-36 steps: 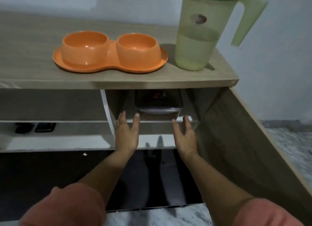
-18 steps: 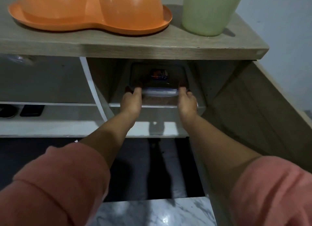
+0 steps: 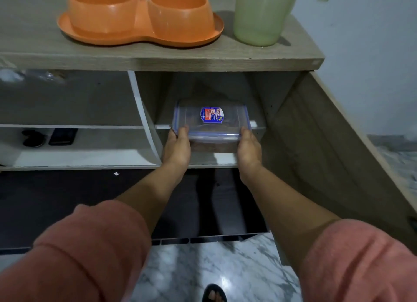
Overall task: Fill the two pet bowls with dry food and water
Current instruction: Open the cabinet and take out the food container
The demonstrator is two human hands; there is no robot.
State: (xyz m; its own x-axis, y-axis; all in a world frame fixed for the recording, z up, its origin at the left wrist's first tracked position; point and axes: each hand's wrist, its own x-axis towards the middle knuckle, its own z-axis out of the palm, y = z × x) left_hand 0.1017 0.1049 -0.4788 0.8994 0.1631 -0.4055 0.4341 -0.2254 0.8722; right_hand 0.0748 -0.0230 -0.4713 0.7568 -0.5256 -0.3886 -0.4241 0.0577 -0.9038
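A clear lidded container (image 3: pixel 211 123) with a blue seal rim and a blue-and-red label on its lid is being held at the front edge of the open cabinet compartment (image 3: pixel 212 92), directly beneath the wooden countertop (image 3: pixel 158 60). Brown contents are being shown dimly through its front wall. The container is being gripped at its two near corners: the left hand (image 3: pixel 177 149) is being curled around the left side, thumb on the lid edge, and the right hand (image 3: pixel 248 149) is being curled around the right side in the same manner. Whether the container's base is resting on the shelf cannot be told. Both forearms are being extended forward and slightly inward, bare from the pink sleeves (image 3: pixel 90 252) to the wrists.

On the countertop above, the orange double pet bowl (image 3: pixel 140 15) is being shown upright, both cups appearing unfilled. Just beside it to the right, a pale green pitcher (image 3: pixel 259 17) is being shown standing, its top cut off by the frame. In the left compartment, two dark objects (image 3: pixel 48 137) are lying on a shelf. Below, marbled floor tiles (image 3: pixel 214 272) and a sandalled foot (image 3: pixel 213 293) are being seen.
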